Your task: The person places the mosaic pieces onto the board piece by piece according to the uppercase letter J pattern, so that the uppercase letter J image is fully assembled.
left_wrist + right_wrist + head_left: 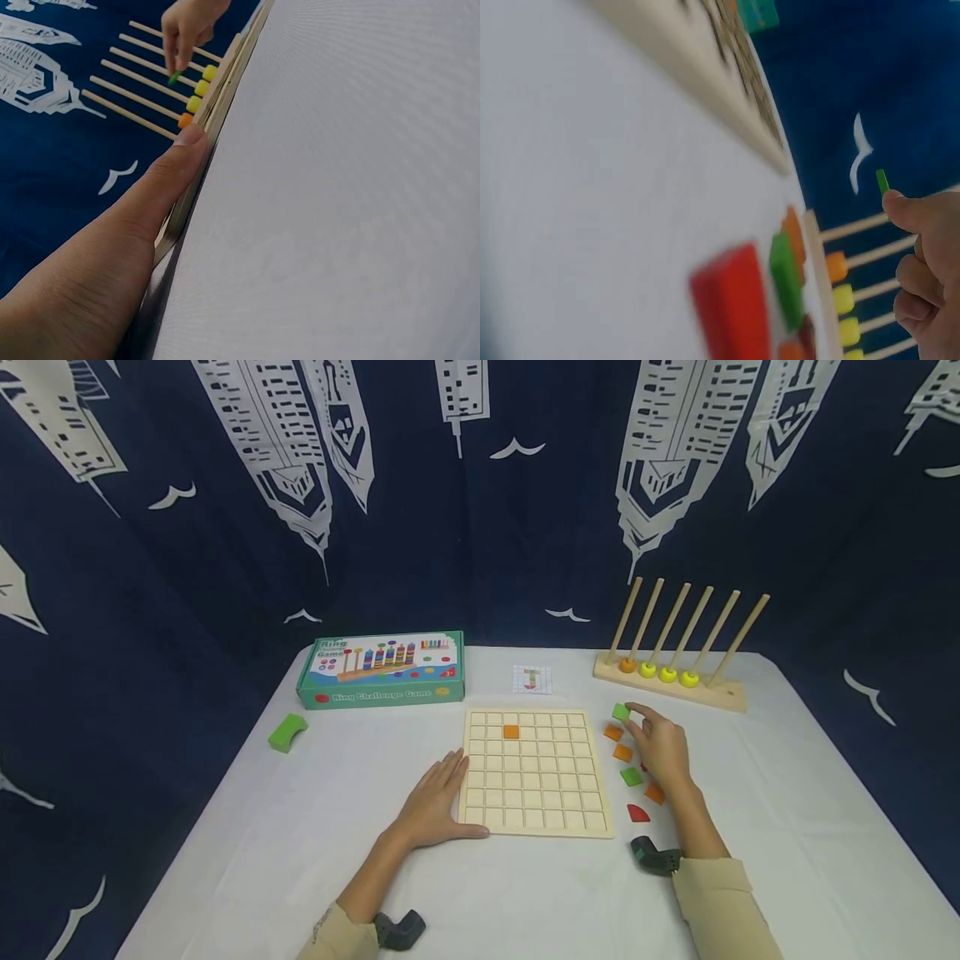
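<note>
My right hand [662, 747] pinches a small green square tile [621, 712] between thumb and finger, right of the board's upper corner. In the right wrist view, the green tile [883, 181] shows edge-on, held off the table. My left hand [431, 806] rests against the left side of the wooden grid board [543, 777], fingers straight, thumb along its near edge. One orange square tile [511, 732] sits in a cell near the board's top. Beside the board lie several loose pieces, including orange tiles [622, 752], a green tile [632, 777] and a red quarter-round piece [638, 813].
A small pattern card [532, 683] lies behind the board. At the back right stands a wooden peg rack [670, 685] with an orange and several yellow beads. A green game box [381, 693] lies at back left, with a green arched block [283, 735] in front.
</note>
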A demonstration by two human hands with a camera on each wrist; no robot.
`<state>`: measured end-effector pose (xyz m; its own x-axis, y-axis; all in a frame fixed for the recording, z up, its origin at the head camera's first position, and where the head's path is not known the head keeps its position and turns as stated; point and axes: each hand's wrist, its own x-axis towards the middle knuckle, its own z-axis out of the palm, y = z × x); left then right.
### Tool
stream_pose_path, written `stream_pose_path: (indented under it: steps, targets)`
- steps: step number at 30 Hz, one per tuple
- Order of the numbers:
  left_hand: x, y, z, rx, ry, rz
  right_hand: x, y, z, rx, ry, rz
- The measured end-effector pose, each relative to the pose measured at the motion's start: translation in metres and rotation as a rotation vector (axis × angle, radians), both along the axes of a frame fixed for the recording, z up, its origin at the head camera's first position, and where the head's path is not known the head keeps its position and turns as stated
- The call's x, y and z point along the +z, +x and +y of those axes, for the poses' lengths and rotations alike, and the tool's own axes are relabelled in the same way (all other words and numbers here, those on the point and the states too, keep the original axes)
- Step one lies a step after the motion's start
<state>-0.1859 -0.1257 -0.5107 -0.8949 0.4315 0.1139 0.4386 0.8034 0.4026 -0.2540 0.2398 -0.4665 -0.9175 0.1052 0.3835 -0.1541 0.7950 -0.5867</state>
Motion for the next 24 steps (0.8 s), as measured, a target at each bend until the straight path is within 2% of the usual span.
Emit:
stream_pose_path:
  steps: [4,8,12,19,24]
  targets:
    - [0.000,0.000,0.000,-0.007,-0.006,0.012,0.013,0.001,-0.018,0.052,-0.003,0.032]
    - [0.001,0.001,0.000,-0.008,-0.009,0.004,0.018,-0.001,-0.040,0.125,0.031,0.069]
    - [0.002,0.001,-0.001,0.000,-0.007,-0.012,0.016,-0.005,-0.062,0.189,0.042,0.067]
    - [0.002,0.001,-0.001,0.009,-0.014,-0.012,0.006,-0.012,-0.095,0.266,0.054,-0.026]
    - [0.000,0.000,-0.001,0.006,-0.023,-0.006,-0.004,-0.015,-0.106,0.299,0.064,-0.079]
